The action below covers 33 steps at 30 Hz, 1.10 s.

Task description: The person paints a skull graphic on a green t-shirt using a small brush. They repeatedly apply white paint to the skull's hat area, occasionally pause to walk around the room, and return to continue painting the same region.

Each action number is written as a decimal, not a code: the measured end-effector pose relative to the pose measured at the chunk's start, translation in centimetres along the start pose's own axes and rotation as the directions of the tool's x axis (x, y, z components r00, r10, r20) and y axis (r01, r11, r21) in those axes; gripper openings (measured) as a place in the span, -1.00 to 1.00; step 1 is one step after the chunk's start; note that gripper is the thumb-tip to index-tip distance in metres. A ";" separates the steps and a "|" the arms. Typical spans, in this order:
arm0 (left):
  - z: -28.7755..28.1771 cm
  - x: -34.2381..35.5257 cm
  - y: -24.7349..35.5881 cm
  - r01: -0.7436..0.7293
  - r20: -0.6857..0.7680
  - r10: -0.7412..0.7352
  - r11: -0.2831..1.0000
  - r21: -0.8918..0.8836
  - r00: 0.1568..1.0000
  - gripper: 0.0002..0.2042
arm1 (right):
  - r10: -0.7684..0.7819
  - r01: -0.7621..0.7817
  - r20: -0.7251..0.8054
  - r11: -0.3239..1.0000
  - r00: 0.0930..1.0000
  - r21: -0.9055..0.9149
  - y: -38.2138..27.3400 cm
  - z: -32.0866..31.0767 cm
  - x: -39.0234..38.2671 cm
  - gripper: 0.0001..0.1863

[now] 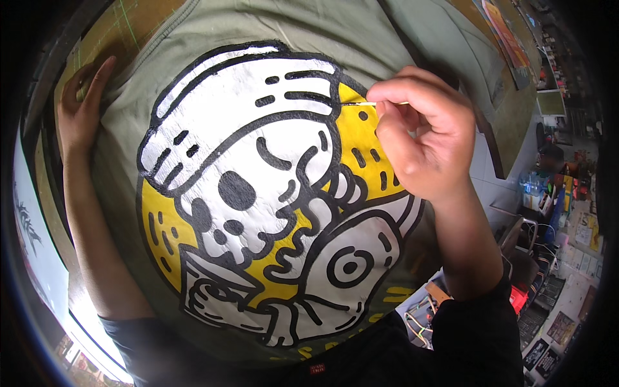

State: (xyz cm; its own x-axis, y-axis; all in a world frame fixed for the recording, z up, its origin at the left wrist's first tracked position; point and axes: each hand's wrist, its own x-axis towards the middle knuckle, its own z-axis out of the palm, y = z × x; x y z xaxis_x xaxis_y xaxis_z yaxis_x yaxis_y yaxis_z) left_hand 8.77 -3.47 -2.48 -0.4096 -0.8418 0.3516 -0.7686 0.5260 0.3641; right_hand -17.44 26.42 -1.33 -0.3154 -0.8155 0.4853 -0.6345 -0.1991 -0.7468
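- The green cloth (348,39) lay spread between and below the hands, with a large painted figure (242,190) in white, black and yellow filling its middle.
- The right hand (425,126) pinched a thin brush (363,104) between thumb and fingers, its dark tip at the black outline beside the figure's cap, to that hand's left.
- The left hand (84,106) rested at the cloth's left margin, fingers bent and somewhat spread; whether it gripped fabric, I could not tell.
- Between the hands, a broad painted stretch gave the brush open room; folds (432,32) in the cloth bunched just beyond the right hand.
- The bench (126,29) showed green lines beyond the left hand; its far corner ended right of the right hand, above a pale tiled floor (480,164).
- Farther right stood crowded clutter, including a bluish clear bottle (532,184) and a red object (518,298).
- Yellow lettering (316,347) ran along the cloth nearest the person, partly hidden; a small red label (318,369) marked the dark clothing below the hands.
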 end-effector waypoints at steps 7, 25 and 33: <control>0.1 -0.1 0.0 -0.035 -0.003 0.035 0.999 0.033 0.999 -0.55 | -0.010 0.011 0.021 0.999 1.000 -0.041 0.0 -0.1 0.0 -0.86; 0.2 -0.3 0.2 -0.068 -0.017 0.068 0.997 0.028 0.998 -0.59 | -0.014 0.014 -0.012 0.999 1.000 -0.047 0.0 0.6 0.1 -0.91; 0.3 0.0 -1.1 -0.147 0.006 0.147 0.987 0.059 0.989 -0.69 | -0.057 0.056 -0.004 0.993 0.998 -0.108 -0.2 0.8 0.2 -0.89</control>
State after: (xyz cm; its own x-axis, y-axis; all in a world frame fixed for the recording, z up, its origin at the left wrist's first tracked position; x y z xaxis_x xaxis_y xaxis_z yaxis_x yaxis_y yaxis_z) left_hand 9.44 -4.13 -3.16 -0.5211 -0.7562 0.3957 -0.7278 0.6359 0.2568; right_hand -16.79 25.83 -1.41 -0.2819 -0.8005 0.5289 -0.7238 -0.1844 -0.6649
